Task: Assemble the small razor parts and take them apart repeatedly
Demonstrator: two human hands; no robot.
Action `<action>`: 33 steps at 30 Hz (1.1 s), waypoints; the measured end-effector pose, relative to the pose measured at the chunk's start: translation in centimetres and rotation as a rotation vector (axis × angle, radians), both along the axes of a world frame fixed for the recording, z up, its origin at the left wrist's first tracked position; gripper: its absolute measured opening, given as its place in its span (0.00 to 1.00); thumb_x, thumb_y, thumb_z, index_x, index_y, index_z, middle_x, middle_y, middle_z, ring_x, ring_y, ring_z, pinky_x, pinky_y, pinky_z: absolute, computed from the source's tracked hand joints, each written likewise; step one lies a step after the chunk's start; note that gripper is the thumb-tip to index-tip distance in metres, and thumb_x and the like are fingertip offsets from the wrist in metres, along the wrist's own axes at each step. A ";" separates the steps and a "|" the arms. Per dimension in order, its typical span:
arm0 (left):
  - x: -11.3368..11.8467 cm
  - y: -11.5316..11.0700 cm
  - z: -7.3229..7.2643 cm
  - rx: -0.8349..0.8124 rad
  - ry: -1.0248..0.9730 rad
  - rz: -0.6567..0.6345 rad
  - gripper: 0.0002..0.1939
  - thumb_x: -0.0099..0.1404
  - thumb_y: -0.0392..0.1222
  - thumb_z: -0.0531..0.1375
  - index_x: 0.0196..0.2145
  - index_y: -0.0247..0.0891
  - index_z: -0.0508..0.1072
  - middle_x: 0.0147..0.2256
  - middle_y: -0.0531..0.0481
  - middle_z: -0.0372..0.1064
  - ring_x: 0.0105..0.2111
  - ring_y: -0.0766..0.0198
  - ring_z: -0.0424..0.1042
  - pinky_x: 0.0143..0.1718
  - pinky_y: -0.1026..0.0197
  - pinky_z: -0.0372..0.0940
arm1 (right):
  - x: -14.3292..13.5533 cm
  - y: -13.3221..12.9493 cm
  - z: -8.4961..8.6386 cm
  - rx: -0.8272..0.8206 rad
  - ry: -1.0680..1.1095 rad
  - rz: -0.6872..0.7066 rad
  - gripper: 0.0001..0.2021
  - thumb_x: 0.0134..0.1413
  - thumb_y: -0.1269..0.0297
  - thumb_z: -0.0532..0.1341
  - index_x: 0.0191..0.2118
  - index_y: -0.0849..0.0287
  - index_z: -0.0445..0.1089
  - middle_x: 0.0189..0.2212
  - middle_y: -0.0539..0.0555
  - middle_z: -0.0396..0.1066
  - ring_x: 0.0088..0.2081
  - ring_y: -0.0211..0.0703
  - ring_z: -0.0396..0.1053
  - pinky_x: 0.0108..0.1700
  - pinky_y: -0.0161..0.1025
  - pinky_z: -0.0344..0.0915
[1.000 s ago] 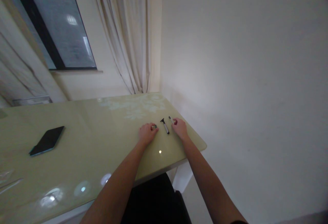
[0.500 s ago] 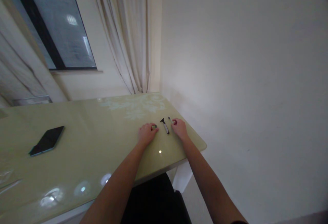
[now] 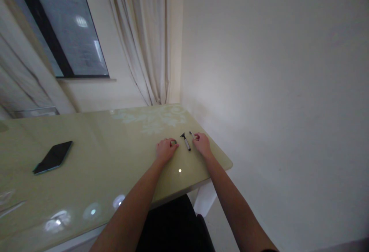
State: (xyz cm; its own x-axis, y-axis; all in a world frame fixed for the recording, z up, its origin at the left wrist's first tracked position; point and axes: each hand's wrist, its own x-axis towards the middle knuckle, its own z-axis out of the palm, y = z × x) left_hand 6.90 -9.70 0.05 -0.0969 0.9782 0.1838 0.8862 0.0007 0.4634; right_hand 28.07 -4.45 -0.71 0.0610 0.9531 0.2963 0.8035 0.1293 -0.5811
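A razor (image 3: 187, 144) with a black head and a grey handle lies on the table between my two hands. To its left, my left hand (image 3: 166, 150) rests on the tabletop, thumb and fingers curled round a small dark-green object (image 3: 174, 142) whose kind is too small to make out. My right hand (image 3: 202, 143), on the razor's other side, pinches a thin pale stick with a dark tip (image 3: 191, 133), which looks like a toothbrush. Its lower end is hidden by my fingers. Neither hand touches the razor.
A dark tablet-like slab (image 3: 54, 157) lies at the left of the glossy table (image 3: 115, 156). The table's right edge runs beside a white wall (image 3: 273, 90). Curtains (image 3: 144, 44) hang behind the far edge. Something clear and thin (image 3: 13, 208) lies at the far left.
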 end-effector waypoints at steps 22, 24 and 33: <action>-0.1 0.1 -0.3 0.009 -0.027 0.006 0.20 0.66 0.54 0.62 0.52 0.46 0.77 0.42 0.46 0.77 0.47 0.53 0.73 0.51 0.53 0.61 | -0.1 0.1 0.0 0.104 0.080 0.019 0.15 0.56 0.70 0.62 0.49 0.63 0.77 0.41 0.57 0.72 0.34 0.40 0.68 0.43 0.36 0.65; -0.1 0.2 -0.3 -0.003 -0.022 -0.003 0.21 0.66 0.54 0.63 0.53 0.46 0.76 0.43 0.46 0.77 0.48 0.52 0.73 0.51 0.52 0.60 | -0.2 -0.1 0.3 0.148 0.060 0.038 0.13 0.58 0.69 0.61 0.48 0.62 0.76 0.40 0.57 0.72 0.35 0.41 0.69 0.44 0.36 0.65; -0.6 0.2 0.5 -0.030 -0.059 -0.051 0.17 0.64 0.51 0.64 0.48 0.44 0.78 0.42 0.46 0.75 0.46 0.54 0.73 0.48 0.54 0.61 | -2.1 -2.7 1.9 0.317 -0.399 0.137 0.15 0.64 0.52 0.62 0.32 0.58 0.76 0.37 0.57 0.74 0.44 0.48 0.68 0.48 0.40 0.59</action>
State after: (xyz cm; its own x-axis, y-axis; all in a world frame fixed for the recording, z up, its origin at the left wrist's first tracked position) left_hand 6.31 -9.49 0.54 -0.0564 0.9870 0.1502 0.8567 -0.0294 0.5150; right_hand 25.97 -7.12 1.19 -0.2348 0.8043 0.5459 0.9176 0.3687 -0.1486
